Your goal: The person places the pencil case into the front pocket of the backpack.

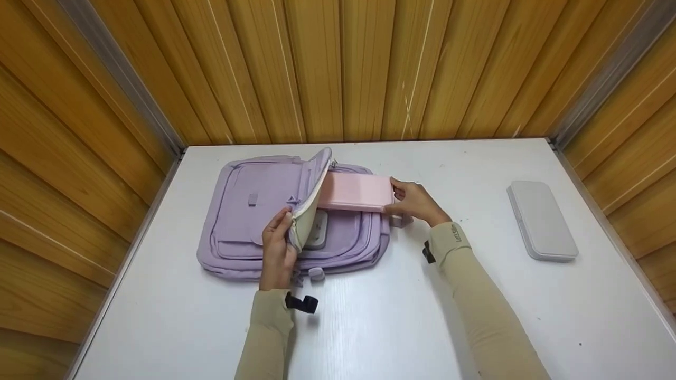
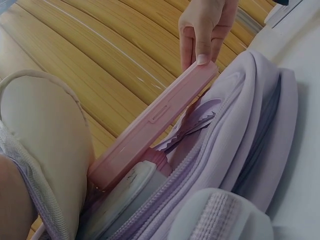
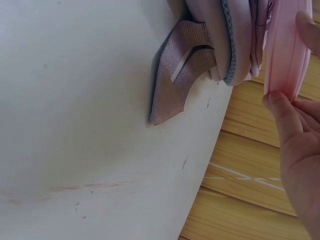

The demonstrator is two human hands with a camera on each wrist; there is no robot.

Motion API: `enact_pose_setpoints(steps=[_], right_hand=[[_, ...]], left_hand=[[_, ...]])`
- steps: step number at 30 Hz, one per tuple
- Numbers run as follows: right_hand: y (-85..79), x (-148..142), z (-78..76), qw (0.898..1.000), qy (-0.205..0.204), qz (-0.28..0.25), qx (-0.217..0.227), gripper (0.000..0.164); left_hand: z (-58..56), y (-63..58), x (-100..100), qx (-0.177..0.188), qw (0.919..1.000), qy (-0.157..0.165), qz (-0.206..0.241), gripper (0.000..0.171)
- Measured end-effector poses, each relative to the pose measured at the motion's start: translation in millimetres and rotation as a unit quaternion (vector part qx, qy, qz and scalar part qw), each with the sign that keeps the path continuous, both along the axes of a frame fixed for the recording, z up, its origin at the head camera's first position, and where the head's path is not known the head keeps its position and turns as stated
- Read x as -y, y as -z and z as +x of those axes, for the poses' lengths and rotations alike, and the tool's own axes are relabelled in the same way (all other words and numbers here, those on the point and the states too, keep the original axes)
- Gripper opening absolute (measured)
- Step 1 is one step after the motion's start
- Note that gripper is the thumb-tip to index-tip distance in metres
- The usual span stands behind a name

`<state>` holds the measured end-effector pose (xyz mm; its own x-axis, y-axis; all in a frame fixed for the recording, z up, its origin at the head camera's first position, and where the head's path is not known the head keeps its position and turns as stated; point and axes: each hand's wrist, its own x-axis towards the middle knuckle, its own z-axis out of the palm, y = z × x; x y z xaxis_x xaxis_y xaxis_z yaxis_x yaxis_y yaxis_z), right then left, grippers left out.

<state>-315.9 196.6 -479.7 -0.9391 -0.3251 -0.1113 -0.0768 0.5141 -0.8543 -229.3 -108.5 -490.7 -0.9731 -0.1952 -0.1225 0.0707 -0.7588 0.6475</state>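
Note:
A lilac backpack [image 1: 253, 221] lies flat on the white table, its front flap lifted. My left hand [image 1: 278, 243] pinches the edge of that flap, whose cream lining [image 2: 45, 115] faces the opening. A pink case [image 1: 356, 191] is partly inside the bag, its left end hidden behind the flap. My right hand [image 1: 417, 200] grips the case's outer right end, thumb on the near side. Beneath the case, a whitish box-like item [image 1: 318, 230] sits in the open compartment; the left wrist view shows its pale rounded edge [image 2: 127, 192].
A light grey case [image 1: 543, 220] lies on the right side of the table [image 1: 380, 327]. A webbing loop [image 3: 175, 75] of the bag sticks out onto the tabletop. Wood-patterned panels [image 1: 364, 74] stand behind and at both sides.

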Motion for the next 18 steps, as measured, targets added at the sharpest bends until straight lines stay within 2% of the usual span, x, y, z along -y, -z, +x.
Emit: enact_pose_setpoints(steps=[14,18], right_hand=[[-4.7,7.6,-3.6,1.000,-0.006,0.015,-0.005,0.087],[-4.6,8.8,-4.1,1.000,-0.004,0.015,-0.003,0.087]], left_hand=[[-1.5,0.9,0.6,-0.015,0.9996,0.017,-0.013,0.023],[-2.2,-0.9,0.3,-0.022,0.9990,-0.010,-0.038,0.026]])
